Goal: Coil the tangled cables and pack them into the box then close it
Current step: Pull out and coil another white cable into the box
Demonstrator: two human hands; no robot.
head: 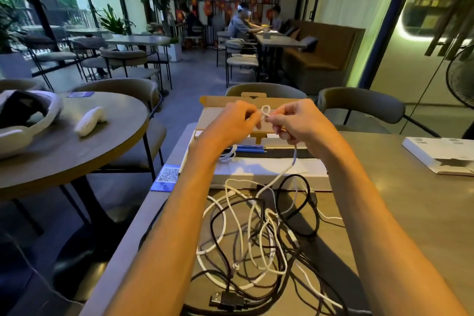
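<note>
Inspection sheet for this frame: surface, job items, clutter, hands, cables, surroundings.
Surface: grey table, cables on its near part.
Job's things: box open, lid up, behind the tangle of black and white cables.
Clutter: QR card at left edge; flat white pack far right.
Grippers: left hand and right hand both pinch a white cable, looped above the box.
Cables: white cable hangs from right hand into the tangle.
Surroundings: round table with headset and controller; chairs; people seated far back.

Arms outstretched, left hand [230, 122] and right hand [300, 121] pinch a white cable [295, 155] between them.
</note>
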